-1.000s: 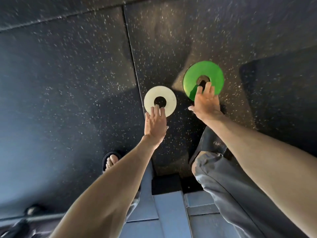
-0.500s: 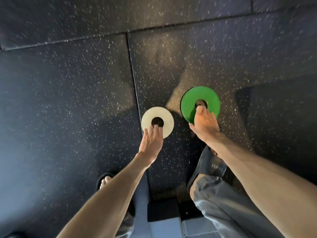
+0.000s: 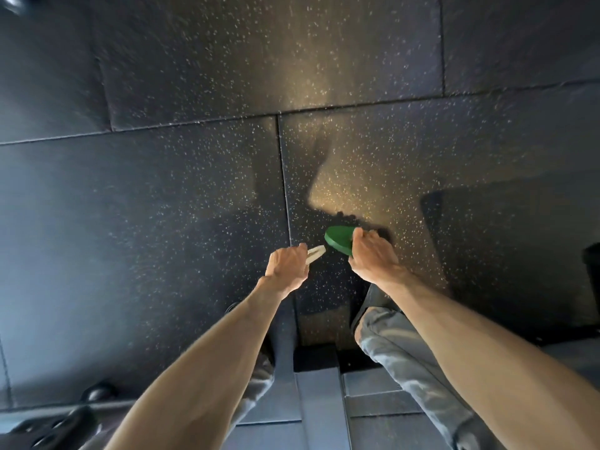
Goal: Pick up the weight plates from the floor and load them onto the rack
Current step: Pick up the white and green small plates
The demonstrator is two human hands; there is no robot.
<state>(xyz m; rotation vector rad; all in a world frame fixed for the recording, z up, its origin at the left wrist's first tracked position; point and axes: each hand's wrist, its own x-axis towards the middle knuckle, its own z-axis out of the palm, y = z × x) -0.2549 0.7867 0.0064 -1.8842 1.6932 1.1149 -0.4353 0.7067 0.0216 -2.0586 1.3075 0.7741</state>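
Speckled black rubber gym floor (image 3: 162, 206): left hand (image 3: 287, 266) grips white plate (image 3: 315, 254), right hand (image 3: 373, 254) grips green plate (image 3: 339, 240), both tilted off floor; pickup step, next carry to rack, not in view

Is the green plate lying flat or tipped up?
Tipped up. The green plate is tilted with its face showing as a narrow oval, held at its near edge by the right hand.

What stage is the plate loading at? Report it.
Done: both plates are gripped and tilted up off the floor. In hand: the white plate in the left hand, the green plate in the right hand. Left: loading both; no rack is in view.
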